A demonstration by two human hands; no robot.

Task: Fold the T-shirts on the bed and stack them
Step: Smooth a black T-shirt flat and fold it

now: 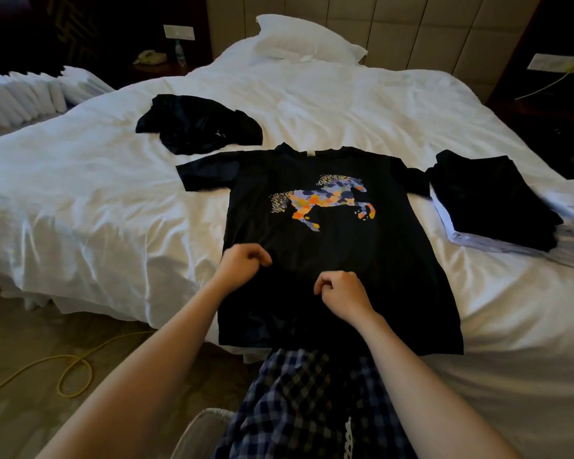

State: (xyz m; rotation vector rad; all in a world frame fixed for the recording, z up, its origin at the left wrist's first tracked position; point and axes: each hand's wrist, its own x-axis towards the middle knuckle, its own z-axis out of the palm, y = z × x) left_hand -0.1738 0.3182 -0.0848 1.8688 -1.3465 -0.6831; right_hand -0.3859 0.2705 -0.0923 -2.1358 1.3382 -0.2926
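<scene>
Closest to me, my checked clothing [312,409] hangs against the foot of the bed [113,210], and a yellow cable [73,376] loops on the floor to my left. Just beyond, both forearms reach over the lower half of the black T-shirt [345,246], which lies flat and face up on the white bedding, sleeves spread, its hem at the bed's edge. My left grip [242,260] sits near the shirt's left side with its fingers curled in; my right grip [343,289] is curled the same way over the middle. Whether either one pinches cloth I cannot tell, as the fabric is too dark. A many-coloured horse print [325,202] fills the chest. To the right, touching one sleeve, lies a folded stack [491,193], dark shirts on pale ones. Farther left is a crumpled dark shirt [196,127], then a pillow [305,41] at the headboard.
</scene>
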